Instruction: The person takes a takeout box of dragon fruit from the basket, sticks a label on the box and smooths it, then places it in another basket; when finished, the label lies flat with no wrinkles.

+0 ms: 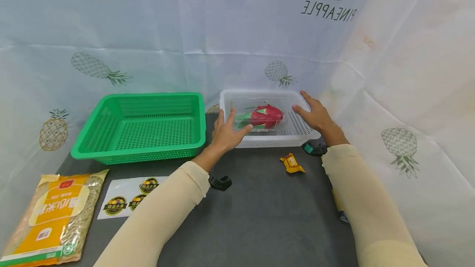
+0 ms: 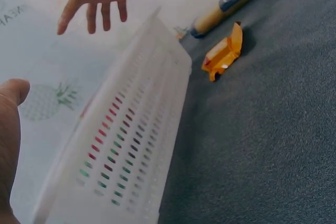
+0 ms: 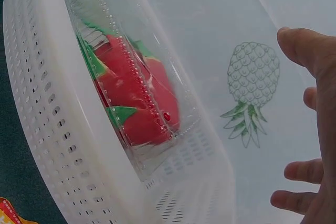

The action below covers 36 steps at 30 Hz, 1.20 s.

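Observation:
A red dragon fruit (image 1: 267, 116) with green tips lies in a clear plastic box (image 3: 149, 72), inside the white slotted basket (image 1: 267, 141). My left hand (image 1: 225, 134) is at the basket's left end, fingers extended and thumb over the front rim; I cannot tell whether it touches. At the opposite end, my right hand (image 1: 318, 116) spreads its thumb and fingers beside the rim and holds nothing. A gap shows between the right hand and the basket in the right wrist view.
Left of the white basket stands a green basket (image 1: 156, 151). An orange-wrapped snack (image 1: 292, 163) lies in front, with a yellow-and-blue tube (image 2: 228, 3) at the right. A grain bag (image 1: 55, 217) and a sticker sheet (image 1: 126, 184) occupy the left. Pineapple-print cloth (image 1: 237, 24) hangs behind.

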### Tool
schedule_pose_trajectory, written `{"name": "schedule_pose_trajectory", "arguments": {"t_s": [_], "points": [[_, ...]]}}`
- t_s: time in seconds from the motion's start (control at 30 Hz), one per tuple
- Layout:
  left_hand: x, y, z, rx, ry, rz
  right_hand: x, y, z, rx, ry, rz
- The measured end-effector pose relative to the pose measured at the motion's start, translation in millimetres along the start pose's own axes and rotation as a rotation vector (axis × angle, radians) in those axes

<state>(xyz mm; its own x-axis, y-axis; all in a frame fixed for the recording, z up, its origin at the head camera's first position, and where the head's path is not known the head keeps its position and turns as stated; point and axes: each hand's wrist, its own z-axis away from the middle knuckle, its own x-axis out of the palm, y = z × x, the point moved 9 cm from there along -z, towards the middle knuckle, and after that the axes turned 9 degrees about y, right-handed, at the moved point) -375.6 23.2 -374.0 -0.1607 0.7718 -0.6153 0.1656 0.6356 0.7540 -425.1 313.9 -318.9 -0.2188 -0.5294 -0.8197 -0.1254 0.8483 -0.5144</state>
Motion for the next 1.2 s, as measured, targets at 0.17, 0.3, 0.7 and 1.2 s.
{"name": "schedule_pose_trajectory", "arguments": {"t_s": [0.17,0.3,0.7,1.2], "points": [[7.0,-13.6,-2.3,-0.032,-0.011,-0.030,10.6,-1.9,-3.1,0.010,-0.021,-0.005],[8.9,-20.2,-2.4,-0.044,-0.014,-0.034,16.8,0.0,-6.1,0.017,-0.034,0.008],[9.6,-29.4,-5.2,-0.040,-0.002,-0.100,38.1,2.5,-15.2,0.023,-0.084,-0.018],[16.1,-28.1,-6.4,-0.051,-0.011,-0.116,78.8,13.7,-19.8,0.122,-0.203,-0.085]]}}
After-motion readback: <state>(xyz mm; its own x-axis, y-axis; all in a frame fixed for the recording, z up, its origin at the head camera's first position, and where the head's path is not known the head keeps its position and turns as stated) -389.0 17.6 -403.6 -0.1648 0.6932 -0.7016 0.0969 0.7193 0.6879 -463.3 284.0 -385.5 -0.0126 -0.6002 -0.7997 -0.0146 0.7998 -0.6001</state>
